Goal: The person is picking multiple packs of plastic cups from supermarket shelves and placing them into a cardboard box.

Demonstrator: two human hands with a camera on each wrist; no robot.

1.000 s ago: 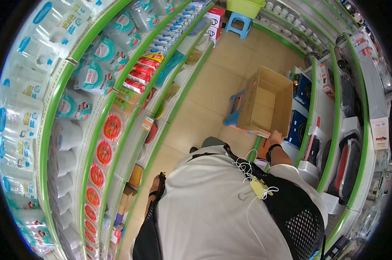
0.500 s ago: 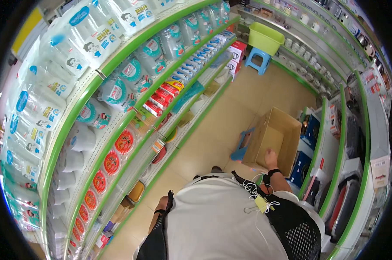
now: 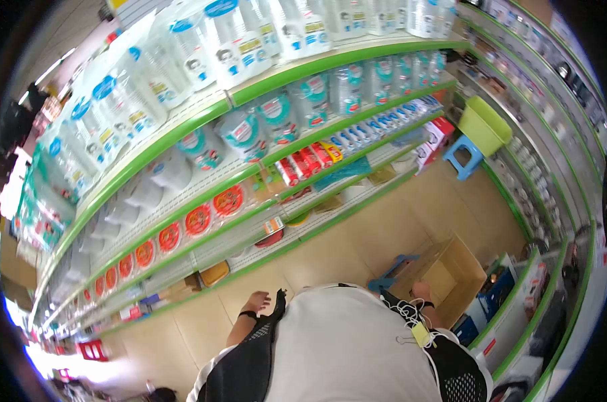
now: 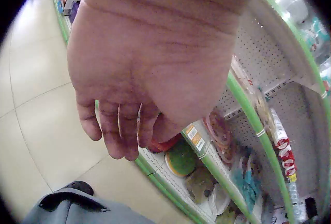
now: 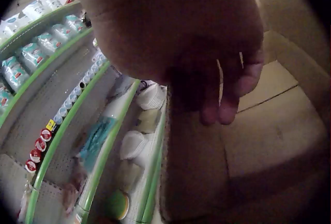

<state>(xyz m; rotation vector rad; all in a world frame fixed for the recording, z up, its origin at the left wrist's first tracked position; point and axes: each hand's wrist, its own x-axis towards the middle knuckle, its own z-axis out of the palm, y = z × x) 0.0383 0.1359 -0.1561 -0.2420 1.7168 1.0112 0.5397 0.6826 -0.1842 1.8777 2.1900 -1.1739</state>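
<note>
Two hands are held well apart before a white shirt (image 3: 337, 338). The left hand (image 3: 258, 302) is hung over the floor (image 3: 347, 251), its fingers relaxed; the right hand (image 3: 421, 292) is set at the near edge of the box (image 3: 465, 258), its fingers lowered inside, though whether the wall is pinched cannot be told. The box is placed open side up beside the right shelves (image 3: 511, 318), and a blue stool (image 3: 382, 281) is partly hidden by it. Between box and left shelves (image 4: 264, 32) a strip of open floor is bounded by green shelf edges. The floor is laid with beige tiles. The left shelves are topped with clear packs (image 3: 236, 40). Farther off, a green tub (image 3: 484, 127) is stood on another stool (image 3: 465, 145).
</note>
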